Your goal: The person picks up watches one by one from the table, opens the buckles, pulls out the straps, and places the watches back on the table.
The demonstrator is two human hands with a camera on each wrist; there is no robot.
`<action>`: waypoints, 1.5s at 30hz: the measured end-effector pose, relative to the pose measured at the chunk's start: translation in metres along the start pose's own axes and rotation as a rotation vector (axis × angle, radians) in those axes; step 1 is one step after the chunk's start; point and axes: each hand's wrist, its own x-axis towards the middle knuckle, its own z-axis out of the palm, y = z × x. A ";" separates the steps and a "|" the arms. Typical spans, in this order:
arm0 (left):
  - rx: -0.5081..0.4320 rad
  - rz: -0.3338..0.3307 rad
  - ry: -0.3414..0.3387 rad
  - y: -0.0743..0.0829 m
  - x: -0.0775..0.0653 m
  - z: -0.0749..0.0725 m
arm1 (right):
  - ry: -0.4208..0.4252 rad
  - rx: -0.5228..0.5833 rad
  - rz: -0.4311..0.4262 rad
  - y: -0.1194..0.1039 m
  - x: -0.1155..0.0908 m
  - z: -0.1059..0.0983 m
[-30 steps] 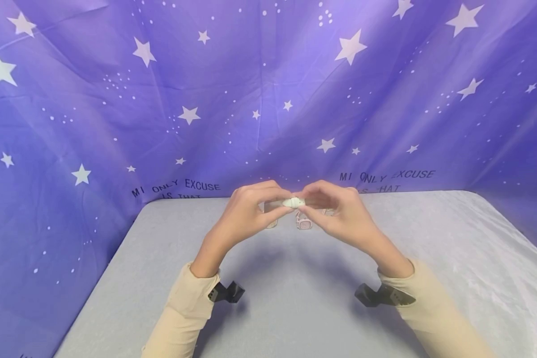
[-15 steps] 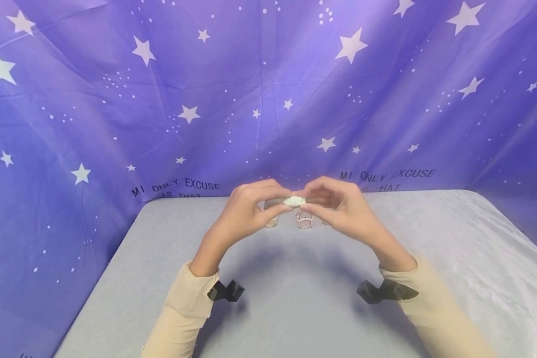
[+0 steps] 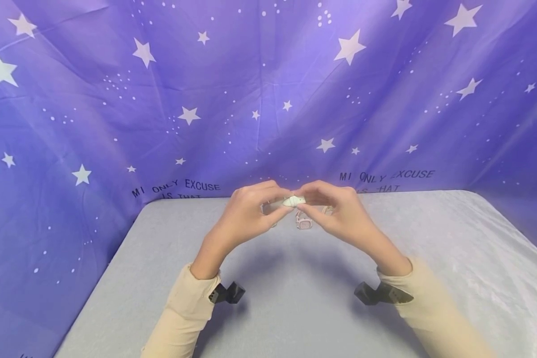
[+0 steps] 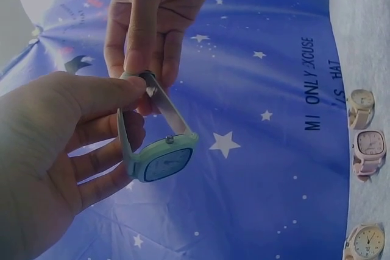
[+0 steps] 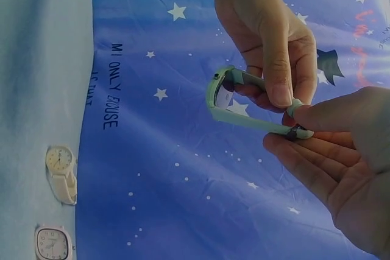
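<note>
A pale green wristwatch (image 4: 164, 165) with a rounded square dial is held up over the table, its strap bent into a loop. My left hand (image 3: 250, 211) pinches one part of the strap between thumb and fingers. From the other side, my right hand (image 3: 342, 214) pinches the strap near the dark metal buckle (image 5: 295, 132). The thumbs meet close together where the strap ends come together, and the fingertips hide part of that join. In the left wrist view the dial hangs below the fingers; the head view shows only the strap join between the thumbs.
Behind the hands, a pink square watch (image 3: 304, 223) stands on the grey cloth-covered table (image 3: 295, 308). Cream round watches (image 4: 367, 242) (image 5: 60, 159) stand to either side of it. A purple star-printed curtain (image 3: 268, 89) hangs at the table's far edge.
The strap join has tilted slightly between the thumbs. My right hand rose a little, then came back down, its fingers shifting on the strap. Both hands stay in the same place.
</note>
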 end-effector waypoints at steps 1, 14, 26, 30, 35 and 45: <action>0.001 0.002 0.003 0.000 0.000 0.000 | 0.003 -0.003 -0.016 0.000 0.000 0.000; 0.013 0.011 -0.037 -0.001 0.000 -0.002 | -0.050 -0.021 -0.025 0.002 -0.001 -0.002; 0.031 0.005 -0.006 -0.002 0.001 -0.001 | -0.036 0.014 0.006 0.001 0.002 -0.003; 0.031 -0.005 0.000 0.000 0.001 -0.001 | -0.020 0.020 0.027 -0.001 0.001 -0.003; 0.025 0.001 -0.006 -0.001 0.001 -0.002 | -0.043 0.038 0.070 -0.004 0.000 -0.004; 0.005 0.014 -0.003 -0.001 -0.001 -0.002 | -0.043 0.066 0.088 -0.003 -0.002 -0.005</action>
